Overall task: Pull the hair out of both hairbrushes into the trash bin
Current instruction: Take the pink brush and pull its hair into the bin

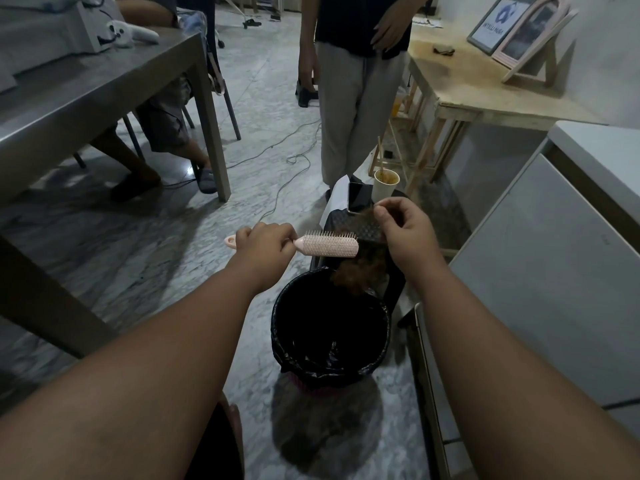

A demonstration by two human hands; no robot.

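Left hand (pixel 265 242): clenched round the handle of a pink hairbrush (pixel 327 244), held above and just behind the black-lined bin (pixel 330 327). Right hand (pixel 403 225): fingertips pinched on a brown hair clump (pixel 362 268) trailing from the brush head toward the bin rim. Brush: long axis level, left to right, head pointing right, bristles up.

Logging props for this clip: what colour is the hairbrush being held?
Pale pink, handle and head alike; the hairbrush shows clearly in the head view, the only one.
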